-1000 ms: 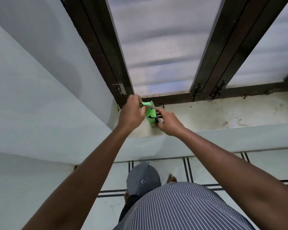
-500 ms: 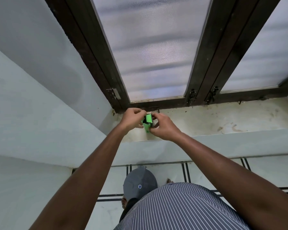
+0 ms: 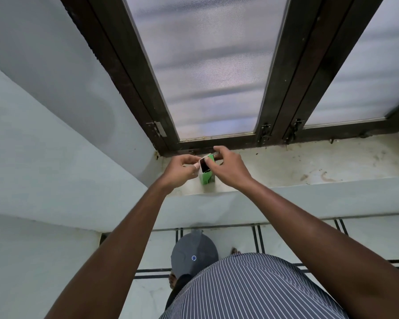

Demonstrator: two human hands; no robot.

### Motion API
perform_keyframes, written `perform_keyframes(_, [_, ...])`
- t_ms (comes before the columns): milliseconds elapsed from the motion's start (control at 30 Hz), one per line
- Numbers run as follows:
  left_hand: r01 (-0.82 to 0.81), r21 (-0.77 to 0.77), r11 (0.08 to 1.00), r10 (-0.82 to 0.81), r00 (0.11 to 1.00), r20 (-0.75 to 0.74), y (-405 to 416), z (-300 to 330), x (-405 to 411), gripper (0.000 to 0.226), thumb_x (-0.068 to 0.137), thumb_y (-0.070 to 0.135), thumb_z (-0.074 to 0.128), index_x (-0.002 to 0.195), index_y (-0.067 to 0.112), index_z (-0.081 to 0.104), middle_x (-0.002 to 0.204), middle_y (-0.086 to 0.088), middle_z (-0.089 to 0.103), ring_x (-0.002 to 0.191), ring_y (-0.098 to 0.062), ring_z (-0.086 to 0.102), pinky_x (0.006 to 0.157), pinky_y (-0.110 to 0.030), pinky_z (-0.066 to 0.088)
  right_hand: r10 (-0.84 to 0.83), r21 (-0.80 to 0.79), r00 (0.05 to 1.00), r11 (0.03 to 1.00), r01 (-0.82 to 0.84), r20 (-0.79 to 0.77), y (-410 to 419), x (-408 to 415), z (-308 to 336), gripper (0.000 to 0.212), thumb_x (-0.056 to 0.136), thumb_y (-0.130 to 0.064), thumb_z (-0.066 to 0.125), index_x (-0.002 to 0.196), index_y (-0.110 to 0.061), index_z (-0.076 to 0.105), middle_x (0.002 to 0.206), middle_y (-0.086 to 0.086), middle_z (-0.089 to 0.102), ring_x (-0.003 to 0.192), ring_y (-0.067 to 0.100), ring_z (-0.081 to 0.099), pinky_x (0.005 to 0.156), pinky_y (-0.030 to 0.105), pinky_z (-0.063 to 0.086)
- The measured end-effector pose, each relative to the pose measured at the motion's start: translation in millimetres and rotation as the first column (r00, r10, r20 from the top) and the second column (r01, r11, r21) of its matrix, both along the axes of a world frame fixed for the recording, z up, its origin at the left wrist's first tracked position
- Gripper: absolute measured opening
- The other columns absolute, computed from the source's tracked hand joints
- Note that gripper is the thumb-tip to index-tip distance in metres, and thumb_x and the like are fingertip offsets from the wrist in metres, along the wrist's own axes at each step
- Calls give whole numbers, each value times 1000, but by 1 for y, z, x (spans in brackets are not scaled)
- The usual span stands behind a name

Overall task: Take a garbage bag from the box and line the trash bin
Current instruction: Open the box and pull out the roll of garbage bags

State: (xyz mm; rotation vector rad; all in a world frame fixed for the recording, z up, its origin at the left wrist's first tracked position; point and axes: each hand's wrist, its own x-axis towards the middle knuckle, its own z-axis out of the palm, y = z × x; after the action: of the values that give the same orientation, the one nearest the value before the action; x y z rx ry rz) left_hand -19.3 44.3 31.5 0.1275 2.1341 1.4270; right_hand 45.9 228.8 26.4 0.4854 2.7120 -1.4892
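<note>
A small green box (image 3: 207, 177) stands upright on the window sill (image 3: 286, 168), its top open and dark inside. My left hand (image 3: 182, 170) pinches a pale flap at the box's top left edge. My right hand (image 3: 228, 168) holds the box's top from the right, thumb at the opening. Down on the floor, a grey trash bin (image 3: 194, 254) with a lid sits below the sill, partly hidden by my striped shirt. No bag is visible outside the box.
A dark-framed window with frosted panes (image 3: 212, 65) rises behind the sill. A pale wall (image 3: 44, 134) closes the left side. The sill is stained toward the right. Tiled floor with dark lines lies below.
The box has been turned upright and its top flap pulled open, showing the dark inside. Both hands have stayed on the box.
</note>
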Motion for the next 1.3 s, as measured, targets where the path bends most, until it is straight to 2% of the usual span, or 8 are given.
perform_keyframes(133, [12,-27,1000,-13,999,-34,-5,-4,6,22,104,10,66,125,8,74,115,-8,75,101,-19,72,86,-28,64,-87,-137,995,987,80,-44,1,1,-2,38,105,-24,63,142,-16,59,115,-3,70,102,17,73,94,47,64])
perform_keyframes(300, [-12,-42,999,9,998,-62,-8,-11,14,24,105,18,68,128,12,72,118,-10,75,106,-27,76,87,-36,66,-36,-58,995,998,31,-89,-3,13,-8,23,105,-26,63,119,-20,80,112,-4,81,83,10,74,77,31,59])
perform_keyframes(400, [-15,-70,997,8,996,-87,-7,-10,18,19,104,23,69,121,15,73,113,-6,77,101,-23,75,85,-41,64,79,-101,993,991,-88,-92,-6,22,-9,38,96,-41,70,131,-27,76,129,-10,75,105,7,73,85,28,59])
perform_keyframes(500, [-18,-126,992,2,992,-127,-7,-9,21,24,100,32,75,119,17,74,111,-2,77,97,-20,72,79,-38,58,200,47,977,979,-197,-77,-6,29,-13,63,88,-42,81,146,-26,64,137,-8,69,119,11,67,94,29,56])
perform_keyframes(633, [-74,-172,982,29,968,-250,-8,-3,23,34,92,34,82,121,25,68,114,3,67,92,-15,67,77,-29,55,157,133,984,981,-145,-84,-7,27,-17,55,94,-31,80,145,-27,63,132,-5,74,118,18,70,94,38,59])
perform_keyframes(867, [-23,-528,849,-317,778,-543,5,19,14,34,88,56,75,115,34,79,116,13,59,106,-9,60,75,-33,54,175,142,980,977,-161,-97,-10,25,-17,52,95,-30,78,144,-28,63,127,-6,76,116,18,71,95,41,60])
perform_keyframes(1100, [52,-631,774,-393,821,-414,32,38,-2,19,81,43,88,95,33,82,110,11,61,103,-13,62,64,-29,42,157,133,981,981,-142,-110,-10,23,-18,49,96,-33,79,142,-28,64,128,-6,76,116,19,71,96,42,60])
perform_keyframes(1300, [20,-705,709,-495,726,-478,41,39,1,15,81,41,88,92,33,81,103,13,64,106,-14,55,71,-33,46,143,132,984,983,-129,-106,-7,22,-20,46,97,-34,79,139,-24,64,129,-3,75,116,19,69,94,39,59])
